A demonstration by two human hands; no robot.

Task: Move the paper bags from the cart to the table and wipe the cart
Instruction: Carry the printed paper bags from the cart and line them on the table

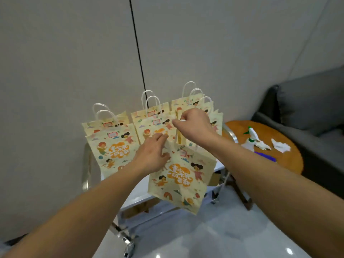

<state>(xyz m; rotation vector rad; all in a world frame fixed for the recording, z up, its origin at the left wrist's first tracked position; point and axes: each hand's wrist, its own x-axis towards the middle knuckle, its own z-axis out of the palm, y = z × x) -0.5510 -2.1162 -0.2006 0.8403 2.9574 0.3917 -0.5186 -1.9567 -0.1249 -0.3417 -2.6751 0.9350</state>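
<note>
Paper bag seemingly between both hands.

The paper bags are pale cream, printed with orange lettering and cartoon children, their handles white. The round table is orange-brown wood, the sofa dark grey, the wall plain grey.
</note>
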